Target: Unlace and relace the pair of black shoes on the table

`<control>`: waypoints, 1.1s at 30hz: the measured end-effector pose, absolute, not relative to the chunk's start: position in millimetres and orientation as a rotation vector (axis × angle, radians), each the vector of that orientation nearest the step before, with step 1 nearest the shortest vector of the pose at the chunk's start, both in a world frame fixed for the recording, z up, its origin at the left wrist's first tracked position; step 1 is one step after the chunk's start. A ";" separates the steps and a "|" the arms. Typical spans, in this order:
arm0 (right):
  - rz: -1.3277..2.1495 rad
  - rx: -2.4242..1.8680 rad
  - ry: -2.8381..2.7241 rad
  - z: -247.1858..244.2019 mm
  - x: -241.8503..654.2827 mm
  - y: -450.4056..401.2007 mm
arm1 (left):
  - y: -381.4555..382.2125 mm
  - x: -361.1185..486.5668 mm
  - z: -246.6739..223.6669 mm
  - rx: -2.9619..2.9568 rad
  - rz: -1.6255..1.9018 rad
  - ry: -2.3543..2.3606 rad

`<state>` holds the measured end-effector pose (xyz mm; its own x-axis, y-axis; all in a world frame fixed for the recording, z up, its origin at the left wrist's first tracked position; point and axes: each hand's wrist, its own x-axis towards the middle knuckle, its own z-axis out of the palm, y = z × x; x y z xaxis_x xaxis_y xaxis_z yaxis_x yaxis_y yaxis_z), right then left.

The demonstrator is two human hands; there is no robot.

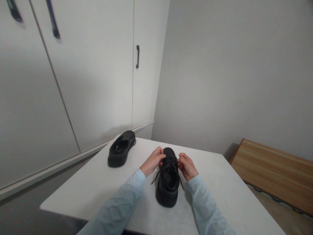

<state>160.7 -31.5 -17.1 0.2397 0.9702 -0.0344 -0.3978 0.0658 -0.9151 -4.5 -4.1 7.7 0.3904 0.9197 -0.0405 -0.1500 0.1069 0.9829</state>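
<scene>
L hand (154, 160) & R hand (187, 167) each seem pinched on the laces (170, 162), either side of the near shoe (167, 197) on the white table (226, 184), so uneven pull cd twist it or let a lace slip.

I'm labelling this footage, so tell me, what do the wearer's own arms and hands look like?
The left sleeve and right sleeve are long, pale blue and creased, reaching about to the wrists, with no clear pattern or marking visible. The left hand and right hand wear no gloves.
</scene>
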 end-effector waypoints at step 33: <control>1.042 -1.243 -0.974 -1.2 163.5 -41.7 | -1.1 -9.5 8.6 1.350 0.996 0.935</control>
<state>163.5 -41.7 -1.2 0.2522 0.9676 0.0119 -0.0777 0.0326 -0.9964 -9.5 -1.1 8.6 0.3208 0.9466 0.0321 -0.0283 -0.0243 0.9993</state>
